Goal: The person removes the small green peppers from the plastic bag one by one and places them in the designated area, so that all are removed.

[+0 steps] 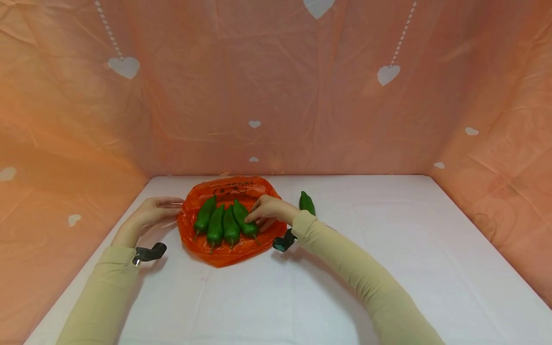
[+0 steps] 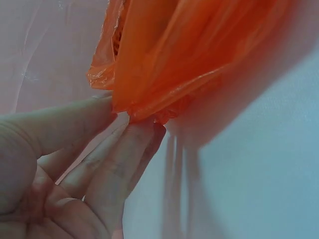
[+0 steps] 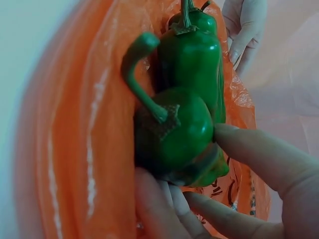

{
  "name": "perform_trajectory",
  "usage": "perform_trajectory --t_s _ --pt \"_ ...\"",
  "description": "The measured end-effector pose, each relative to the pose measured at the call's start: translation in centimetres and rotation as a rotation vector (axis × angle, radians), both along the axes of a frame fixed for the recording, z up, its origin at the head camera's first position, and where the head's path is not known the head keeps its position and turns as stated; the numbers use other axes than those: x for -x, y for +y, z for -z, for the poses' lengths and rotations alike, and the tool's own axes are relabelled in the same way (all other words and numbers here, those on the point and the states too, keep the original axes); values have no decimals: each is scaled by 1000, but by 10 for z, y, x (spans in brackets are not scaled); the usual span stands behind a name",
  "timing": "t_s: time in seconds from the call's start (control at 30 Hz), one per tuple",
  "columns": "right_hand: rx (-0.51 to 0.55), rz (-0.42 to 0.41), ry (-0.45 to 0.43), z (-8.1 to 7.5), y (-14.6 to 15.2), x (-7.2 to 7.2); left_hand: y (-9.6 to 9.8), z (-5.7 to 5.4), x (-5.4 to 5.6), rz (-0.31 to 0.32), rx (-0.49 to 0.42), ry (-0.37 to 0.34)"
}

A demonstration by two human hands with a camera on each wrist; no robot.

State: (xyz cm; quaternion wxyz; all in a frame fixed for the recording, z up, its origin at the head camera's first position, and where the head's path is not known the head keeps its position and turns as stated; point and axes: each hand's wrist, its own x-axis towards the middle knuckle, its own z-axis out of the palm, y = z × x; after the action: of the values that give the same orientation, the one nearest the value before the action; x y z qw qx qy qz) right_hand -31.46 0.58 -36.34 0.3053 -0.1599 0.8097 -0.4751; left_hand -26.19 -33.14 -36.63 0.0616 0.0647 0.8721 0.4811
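Note:
An orange plastic bag [image 1: 217, 259] lies spread on the table with several long green peppers side by side on it, stems toward me. My left hand [image 1: 151, 213] pinches the bag's left edge; in the left wrist view the thumb and fingertips [image 2: 142, 130] meet at the gathered plastic. At the bag's right side my right hand [image 1: 272, 209] holds the rightmost green pepper [image 3: 174, 129], thumb on one side and fingers under the other. Another green pepper [image 1: 306, 202] lies on the table to the right of the bag, partly hidden behind the right forearm.
A white cloth covers the table [image 1: 388, 239]. Orange sheeting [image 1: 276, 96] with white hearts hangs behind and on both sides. Dark wrist cameras [image 1: 151, 252] are strapped to both wrists, the right one close to the bag's edge.

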Motion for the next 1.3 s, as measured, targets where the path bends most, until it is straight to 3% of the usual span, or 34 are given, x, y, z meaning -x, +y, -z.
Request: perform_trajectory --t_s 0.3,0.77,1.3 --pt "-11 16 -5 -1 -2 0 1 -1 0 8 -115 -102" --pt "-25 7 26 -1 -4 -3 2 -3 -5 19 -143 -77" --pt "-19 20 -3 -4 -3 -3 2 -1 -3 -5 -87 -88"
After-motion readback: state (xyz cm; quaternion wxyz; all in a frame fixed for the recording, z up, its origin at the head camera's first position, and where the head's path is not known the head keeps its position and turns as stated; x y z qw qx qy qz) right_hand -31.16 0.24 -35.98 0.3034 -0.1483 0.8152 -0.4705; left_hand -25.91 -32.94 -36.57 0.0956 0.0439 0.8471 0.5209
